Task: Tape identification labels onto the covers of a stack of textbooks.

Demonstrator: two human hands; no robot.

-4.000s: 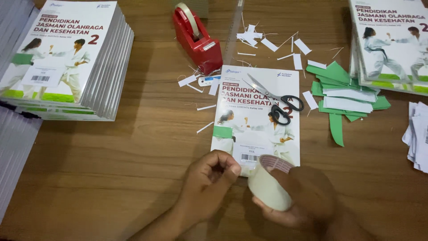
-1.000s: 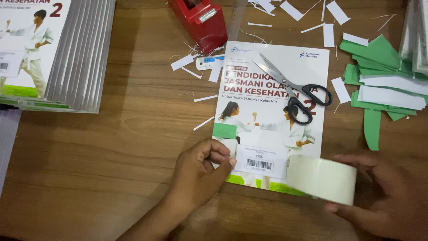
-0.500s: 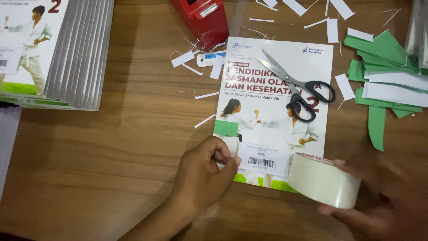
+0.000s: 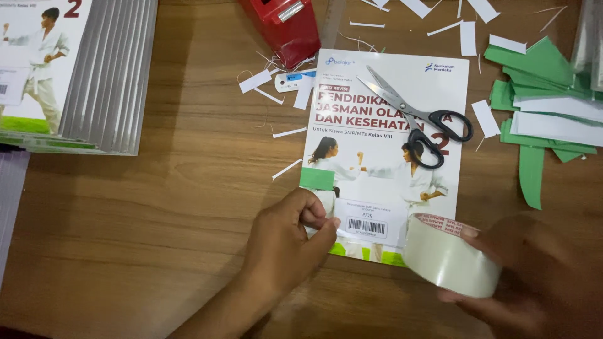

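A white schoolbook with a photo cover lies on the wooden table. My left hand presses its fingertips on the book's lower left, beside a green label and a white barcode sticker. My right hand grips a roll of clear tape at the book's lower right corner, with a strip stretched toward the sticker. Black-handled scissors rest shut on the cover.
A red tape dispenser stands above the book. A stack of the same books fills the upper left. Green and white paper pieces lie at the right, and paper scraps are scattered around.
My right hand has drawn the tape roll left and down, closer to the sticker. The left hand stays pressed on the book's lower left.
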